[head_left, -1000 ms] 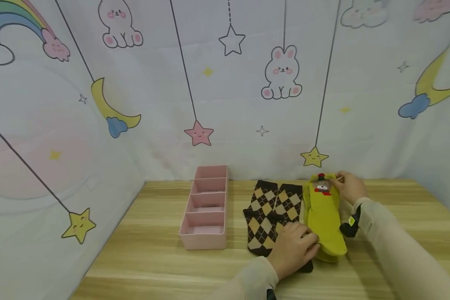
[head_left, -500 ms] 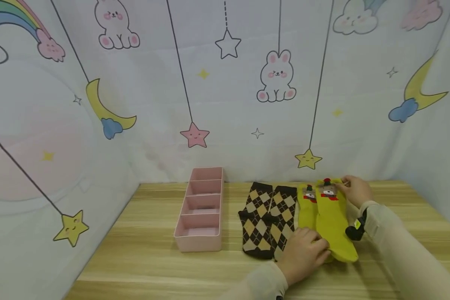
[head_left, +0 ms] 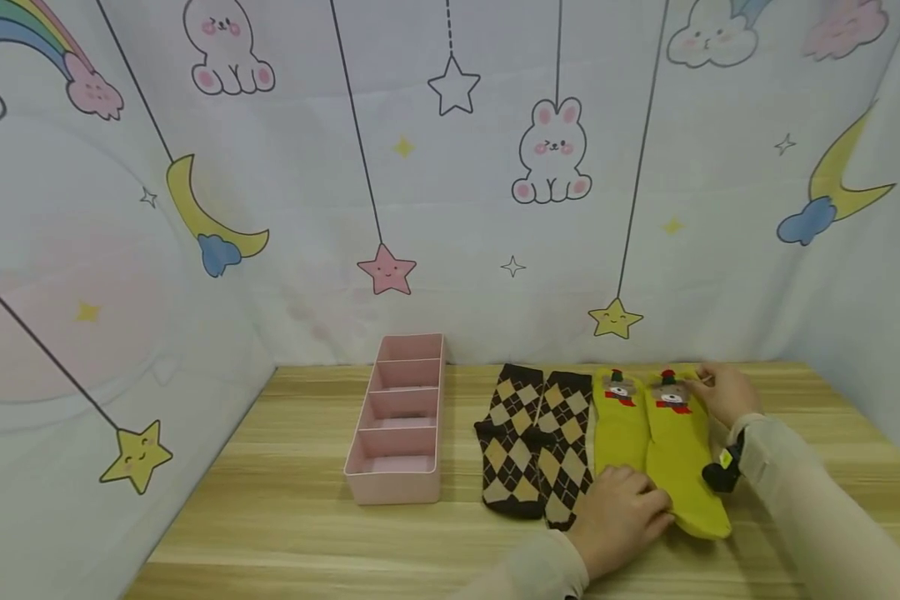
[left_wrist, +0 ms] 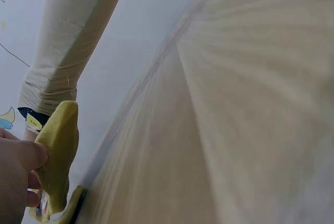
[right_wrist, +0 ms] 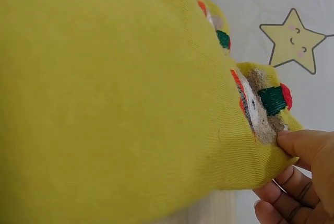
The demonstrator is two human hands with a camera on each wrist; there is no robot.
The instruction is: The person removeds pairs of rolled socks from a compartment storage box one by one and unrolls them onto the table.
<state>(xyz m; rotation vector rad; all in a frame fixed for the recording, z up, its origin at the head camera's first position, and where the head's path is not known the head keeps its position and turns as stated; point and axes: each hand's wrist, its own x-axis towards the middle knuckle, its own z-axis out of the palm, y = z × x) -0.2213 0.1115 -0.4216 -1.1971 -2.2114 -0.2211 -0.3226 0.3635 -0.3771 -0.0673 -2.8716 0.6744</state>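
Two yellow socks with bear faces at their cuffs lie side by side on the right in the head view. My right hand pinches the cuff corner of the right yellow sock; thumb and finger grip it in the right wrist view. Nearer the front, my left hand pinches the same sock's foot, raised in the left wrist view. The left yellow sock lies flat, its lower end hidden behind my left hand. To its left lie two black, tan and cream argyle socks, one partly covered by that hand.
A pink box with several compartments in a row stands left of the socks on the wooden table. Behind the table hangs a white cloth printed with stars, moons and rabbits.
The right yellow sock, which lay over the other one, has moved right in both hands. The left yellow sock's bear face is now uncovered, and the two socks lie next to each other.
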